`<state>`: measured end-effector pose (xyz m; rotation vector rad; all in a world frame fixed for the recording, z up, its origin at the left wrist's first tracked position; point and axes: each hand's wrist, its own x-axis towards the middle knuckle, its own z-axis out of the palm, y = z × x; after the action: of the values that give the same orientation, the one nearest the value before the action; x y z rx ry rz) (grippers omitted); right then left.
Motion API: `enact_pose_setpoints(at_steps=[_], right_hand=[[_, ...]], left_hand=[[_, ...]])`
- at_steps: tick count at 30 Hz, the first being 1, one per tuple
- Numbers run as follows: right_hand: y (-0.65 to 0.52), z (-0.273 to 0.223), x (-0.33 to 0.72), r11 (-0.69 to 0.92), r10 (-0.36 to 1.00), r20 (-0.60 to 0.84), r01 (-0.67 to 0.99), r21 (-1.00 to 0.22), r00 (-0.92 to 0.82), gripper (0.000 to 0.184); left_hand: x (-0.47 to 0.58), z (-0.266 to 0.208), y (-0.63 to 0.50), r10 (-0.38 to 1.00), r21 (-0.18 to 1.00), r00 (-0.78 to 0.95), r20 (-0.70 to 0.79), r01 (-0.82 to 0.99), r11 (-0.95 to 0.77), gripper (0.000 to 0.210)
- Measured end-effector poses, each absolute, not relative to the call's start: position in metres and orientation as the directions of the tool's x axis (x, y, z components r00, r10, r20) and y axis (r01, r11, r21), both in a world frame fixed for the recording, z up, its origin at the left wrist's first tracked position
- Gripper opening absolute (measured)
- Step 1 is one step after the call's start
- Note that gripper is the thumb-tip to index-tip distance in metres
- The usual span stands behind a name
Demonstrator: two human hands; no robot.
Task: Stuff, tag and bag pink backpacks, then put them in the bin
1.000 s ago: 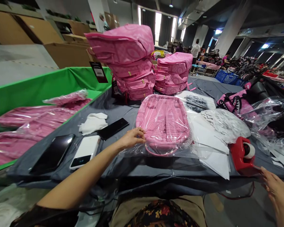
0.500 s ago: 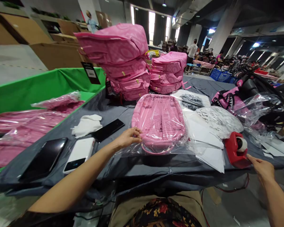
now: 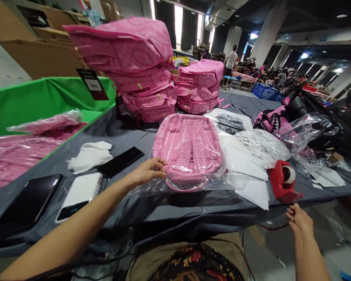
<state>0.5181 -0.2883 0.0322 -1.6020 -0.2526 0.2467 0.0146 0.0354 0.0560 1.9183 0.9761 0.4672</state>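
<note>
A pink backpack (image 3: pixel 190 148) lies straps-up inside a clear plastic bag (image 3: pixel 229 181) near the table's front edge. My left hand (image 3: pixel 150 171) rests at its left side, with the fingers curled closed on the bag's edge. A red tape dispenser (image 3: pixel 280 185) with a roll of tape (image 3: pixel 288 174) stands at the right by the edge. Just below the dispenser's cutter end is my right hand (image 3: pixel 301 222), its fingertips pinched together. Whatever is between those fingertips is too small to make out.
Stacked pink backpacks (image 3: pixel 143 74) stand behind. White paper sheets (image 3: pixel 251 171) and a crumpled plastic bag (image 3: pixel 263 148) lie to the right. A black phone (image 3: pixel 121 162), white power bank (image 3: pixel 80 195), dark tablet-like device (image 3: pixel 25 203) and white cloth (image 3: pixel 90 156) lie left, beside a green-walled bin (image 3: pixel 52 93).
My right hand has moved down and toward me from the dispenser's end, its fingers drawn together. My left hand stays at the bag. The view has shifted slightly right.
</note>
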Motion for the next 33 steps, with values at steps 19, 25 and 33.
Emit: enact_pose_setpoints(at_steps=[19,25,33], right_hand=[[-0.003,0.144,0.203,0.487,0.826,-0.284,0.870,-0.075,-0.487,0.018],[0.012,0.148,0.224,0.311,0.923,-0.217,0.948,-0.068,-0.318,0.033],[-0.019,0.100,0.190,0.343,0.920,-0.169,0.935,-0.092,-0.354,0.040]], left_hand=[[0.022,0.066,0.029,0.810,0.826,0.583,-0.061,0.485,-0.287,0.005],[0.020,0.062,0.030,0.794,0.836,0.606,-0.054,0.462,-0.296,0.010],[0.019,0.069,0.027,0.760,0.807,0.646,-0.068,0.483,-0.339,0.011]])
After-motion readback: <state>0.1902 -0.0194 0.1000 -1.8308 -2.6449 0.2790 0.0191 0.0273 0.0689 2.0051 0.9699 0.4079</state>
